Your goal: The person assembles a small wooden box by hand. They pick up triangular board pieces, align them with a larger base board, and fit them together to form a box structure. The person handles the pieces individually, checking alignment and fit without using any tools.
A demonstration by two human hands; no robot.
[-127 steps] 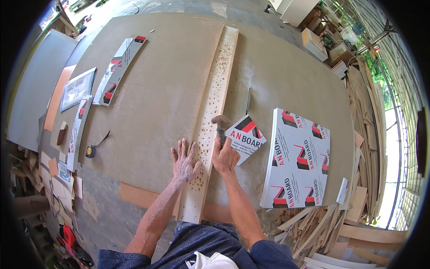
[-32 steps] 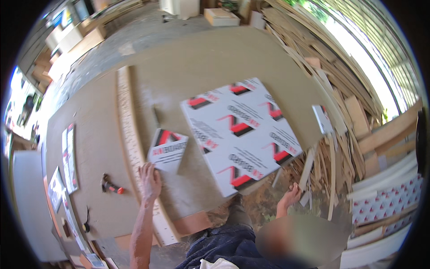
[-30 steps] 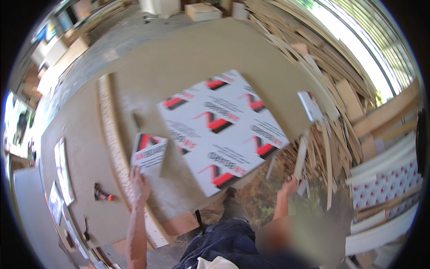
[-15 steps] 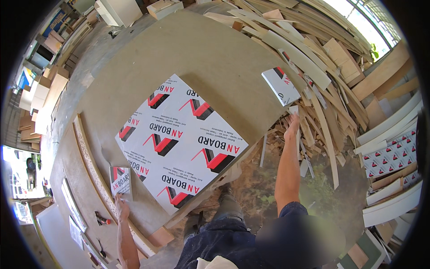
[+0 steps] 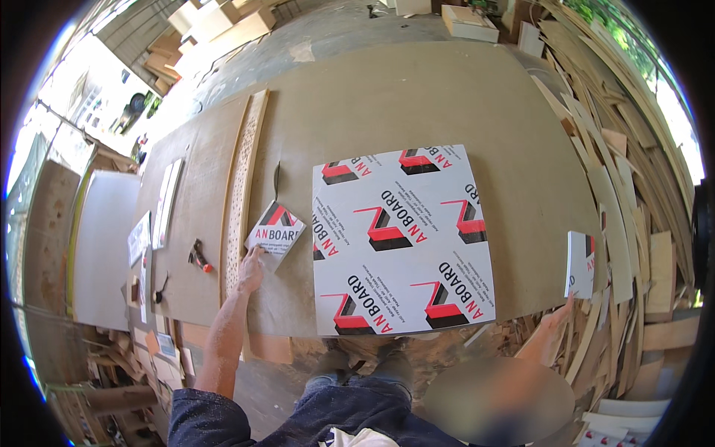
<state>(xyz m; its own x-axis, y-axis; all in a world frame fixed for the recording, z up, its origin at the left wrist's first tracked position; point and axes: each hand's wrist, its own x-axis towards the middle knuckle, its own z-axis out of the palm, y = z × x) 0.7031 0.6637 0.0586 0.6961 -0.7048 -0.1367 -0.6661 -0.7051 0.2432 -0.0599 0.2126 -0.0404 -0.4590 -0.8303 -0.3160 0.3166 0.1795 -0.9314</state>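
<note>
Workshop interior, concrete floor [image 5: 350, 30] beyond; a broad brown tabletop [image 5: 417, 97] filled the middle of the view, with heaps of offcut wood strips [image 5: 633, 171] along its right side and stacked boards [image 5: 216, 18] at the far end.

Item, small printed panel [image 5: 275, 231]: white with red and black markings, lying flat on the tabletop, tilted, just left of the large sheet. The left hand [image 5: 251, 270] rested at its near edge, fingers laid flat on or against the panel's corner, not closed round it.

Item, second small printed panel [image 5: 579, 262]: same white, red and black pattern, at the right edge of the tabletop where the wood strips begin. The right hand [image 5: 557, 322] reached up to its lower edge, fingertips at the panel; whether it gripped the panel or only touched it could not be told.

Item, large printed sheet [image 5: 402, 238]: square, white with red and black markings, flat on the tabletop between the two small panels, its near edge at the tabletop's front.

Item, perforated wooden strip [image 5: 244, 171]: long, narrow, pale, rows of small holes, running away from the person just left of the left hand.

Item, thin dark tool [image 5: 276, 179]: lying beyond the first small panel, beside the strip.

Item, small tool with a red handle [image 5: 199, 257]: on the tabletop left of the strip.

Item, further printed panels [image 5: 165, 201]: narrow pieces near the tabletop's left edge, well apart from the hands.

Item, grey board [image 5: 100, 246]: flat, beside the tabletop at far left.
</note>
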